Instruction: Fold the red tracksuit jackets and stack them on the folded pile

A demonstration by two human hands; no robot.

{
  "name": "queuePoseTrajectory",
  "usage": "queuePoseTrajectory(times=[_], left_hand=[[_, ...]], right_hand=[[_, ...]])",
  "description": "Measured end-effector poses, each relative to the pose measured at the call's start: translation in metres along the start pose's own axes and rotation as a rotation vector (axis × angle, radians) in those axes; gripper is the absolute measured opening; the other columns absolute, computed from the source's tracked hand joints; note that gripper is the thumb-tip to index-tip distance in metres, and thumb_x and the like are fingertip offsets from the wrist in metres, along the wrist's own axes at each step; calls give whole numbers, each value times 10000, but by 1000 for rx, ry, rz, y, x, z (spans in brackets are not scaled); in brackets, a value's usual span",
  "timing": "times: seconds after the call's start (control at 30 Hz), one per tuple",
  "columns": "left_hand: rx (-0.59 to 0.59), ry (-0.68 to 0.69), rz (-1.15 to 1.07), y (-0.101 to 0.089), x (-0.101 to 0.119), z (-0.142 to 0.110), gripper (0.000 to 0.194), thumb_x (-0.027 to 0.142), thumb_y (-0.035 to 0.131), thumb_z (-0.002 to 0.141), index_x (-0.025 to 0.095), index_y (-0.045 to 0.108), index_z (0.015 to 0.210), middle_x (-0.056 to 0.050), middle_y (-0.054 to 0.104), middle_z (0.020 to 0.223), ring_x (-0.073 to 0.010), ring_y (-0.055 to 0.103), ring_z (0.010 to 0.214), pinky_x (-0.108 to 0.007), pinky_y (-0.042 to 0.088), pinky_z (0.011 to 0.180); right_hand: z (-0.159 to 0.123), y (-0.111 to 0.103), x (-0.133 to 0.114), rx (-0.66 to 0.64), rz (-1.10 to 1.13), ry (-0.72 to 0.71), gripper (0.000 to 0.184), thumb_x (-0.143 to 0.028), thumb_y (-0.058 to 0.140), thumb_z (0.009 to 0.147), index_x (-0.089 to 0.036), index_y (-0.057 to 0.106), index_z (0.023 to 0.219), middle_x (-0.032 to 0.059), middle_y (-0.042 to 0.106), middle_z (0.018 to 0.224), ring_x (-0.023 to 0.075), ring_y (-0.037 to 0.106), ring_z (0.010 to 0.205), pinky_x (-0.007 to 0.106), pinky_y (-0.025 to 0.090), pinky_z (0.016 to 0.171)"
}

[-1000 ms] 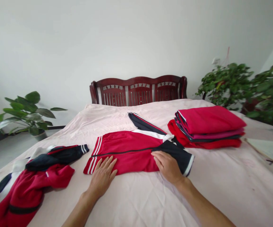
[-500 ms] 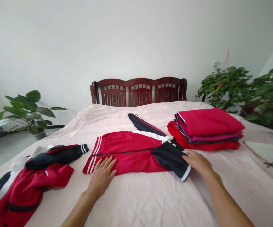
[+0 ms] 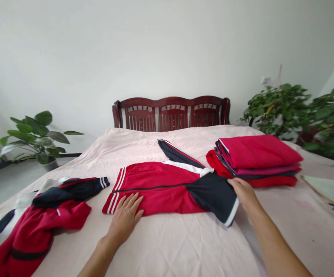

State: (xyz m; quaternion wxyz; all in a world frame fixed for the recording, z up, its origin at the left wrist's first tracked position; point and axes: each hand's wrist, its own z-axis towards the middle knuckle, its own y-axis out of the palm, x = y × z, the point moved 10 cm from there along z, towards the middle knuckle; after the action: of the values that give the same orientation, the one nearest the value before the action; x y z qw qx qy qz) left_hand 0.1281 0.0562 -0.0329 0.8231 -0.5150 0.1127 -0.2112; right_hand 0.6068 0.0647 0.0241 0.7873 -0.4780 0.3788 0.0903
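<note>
A red zip-up jacket (image 3: pixel 158 194) with a black zipper, white-striped hem and navy parts lies on the bed, its hem to the left. My left hand (image 3: pixel 126 215) rests flat on its lower front near the hem, fingers spread. At the jacket's right end, my right hand (image 3: pixel 243 194) pinches the edge of the navy part (image 3: pixel 213 192), which is folded over the front and edged in white. The other navy sleeve (image 3: pixel 181 154) stretches toward the headboard.
A stack of folded clothes (image 3: pixel 260 154) sits at the right. Crumpled red, white and navy garments (image 3: pixel 39 223) lie at the left. Beyond the bed stand a wooden headboard (image 3: pixel 172 111) and potted plants (image 3: pixel 36 134). A pale flat item (image 3: pixel 328 192) lies at the right edge.
My right hand has drawn the navy part slightly to the right, spreading it wider and smoother. My left hand stays on the jacket. The view has shifted slightly.
</note>
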Motion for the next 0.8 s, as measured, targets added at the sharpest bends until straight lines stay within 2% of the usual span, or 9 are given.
queuePoseTrajectory(times=[0.1,0.17,0.2,0.27,0.33,0.4,0.53,0.67,0.8], left_hand=[[14,-3,-44,-3,0,0,482,402,484,954,252,512,1411,-89,548,1450,-274,486,1349,-530,313,1156],[29,-31,-97,-6,-2,-1,492,376,456,965,235,474,1436,-96,546,1452,-264,491,1344,-522,319,1156],[39,-57,-132,-8,-5,-1,497,364,432,974,222,452,1450,-102,547,1450,-259,497,1339,-515,330,1152],[69,-135,-220,-12,-14,-4,507,346,379,991,189,407,1472,-120,554,1437,-248,509,1325,-493,368,1133],[100,-219,-320,-15,-25,-7,514,346,344,999,164,386,1478,-135,564,1419,-240,517,1314,-470,405,1111],[123,-278,-407,-18,-33,-10,501,347,332,1001,166,406,1462,-134,581,1395,-236,532,1298,-460,432,1091],[160,-238,-469,-31,-22,-10,415,347,398,980,216,543,1346,-106,623,1331,-247,567,1248,-469,459,1066],[135,-99,-557,-44,27,-2,292,335,478,958,255,657,1174,-78,692,1160,-224,640,1101,-391,536,956],[12,-11,-666,-37,94,13,237,325,516,937,271,672,1106,-71,708,1105,-217,657,1054,-363,543,930]], right_hand=[[-23,13,-47,-68,420,-86,493,-510,375,907,-159,631,1140,125,715,973,237,690,819,334,552,676],[-53,38,-100,-319,741,-276,485,-541,523,849,-217,619,1198,106,694,1115,226,693,867,341,560,722],[-69,49,-121,-423,812,-352,492,-546,582,811,-229,635,1183,108,666,1200,226,693,889,345,562,739],[-90,68,-141,-535,812,-385,463,-533,613,792,-237,662,1145,104,652,1242,222,696,904,353,566,759],[-92,86,-133,-550,694,-305,399,-485,580,816,-218,683,1095,95,704,1124,217,701,881,348,568,744],[-82,99,-110,-523,542,-211,340,-405,530,823,-200,694,1040,77,738,973,214,705,841,336,568,703],[-60,103,-68,-395,352,-182,349,-260,465,767,-193,688,1027,75,746,1017,220,708,899,358,569,769],[-56,95,-56,-229,122,-237,361,-273,421,851,-200,673,1098,92,729,1113,243,679,1045,419,511,939],[-71,101,-70,-273,6,-317,362,-286,402,896,-214,677,1119,90,721,1151,273,660,1091,474,492,964]])
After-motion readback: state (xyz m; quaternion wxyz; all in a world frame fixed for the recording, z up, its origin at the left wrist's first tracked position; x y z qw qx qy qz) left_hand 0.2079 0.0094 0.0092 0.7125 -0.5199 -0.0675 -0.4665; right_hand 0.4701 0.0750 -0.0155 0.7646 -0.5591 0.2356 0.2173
